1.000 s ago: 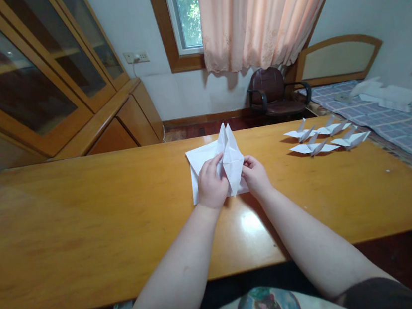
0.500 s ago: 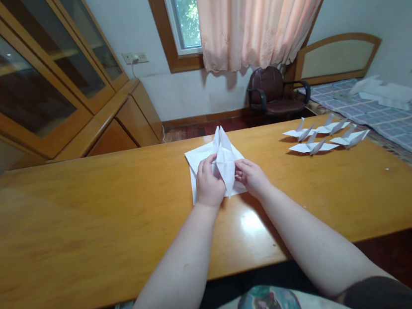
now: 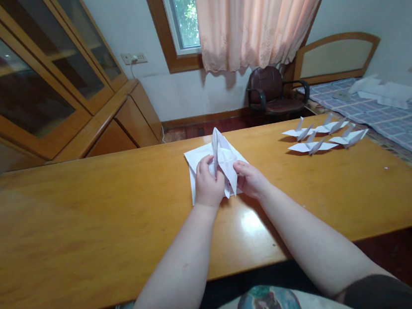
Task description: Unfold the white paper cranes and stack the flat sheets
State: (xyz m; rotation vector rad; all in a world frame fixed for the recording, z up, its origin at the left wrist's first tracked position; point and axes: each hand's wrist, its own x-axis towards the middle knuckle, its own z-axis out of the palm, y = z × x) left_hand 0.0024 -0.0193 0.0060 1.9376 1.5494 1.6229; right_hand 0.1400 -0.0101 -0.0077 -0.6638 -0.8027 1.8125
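A partly folded white paper piece (image 3: 225,156) is held upright between my two hands, its pointed tip away from me and its lower points spread apart. My left hand (image 3: 209,183) grips its left side, thumb in front. My right hand (image 3: 250,178) pinches the right flap with the fingertips. Beneath them, white paper sheets (image 3: 194,161) lie on the wooden table (image 3: 87,229). At the table's right side stand several folded white paper cranes (image 3: 310,146).
Past the table are a brown armchair (image 3: 269,89) and a pink curtain (image 3: 249,19). A glass-door cabinet (image 3: 83,102) stands at the left. On the right, a bed (image 3: 385,117) with a checked cover holds white paper (image 3: 386,92).
The folded paper has turned and opened: its right flap has swung to the right, and the two upper tips now show as one. Both hands have barely moved.
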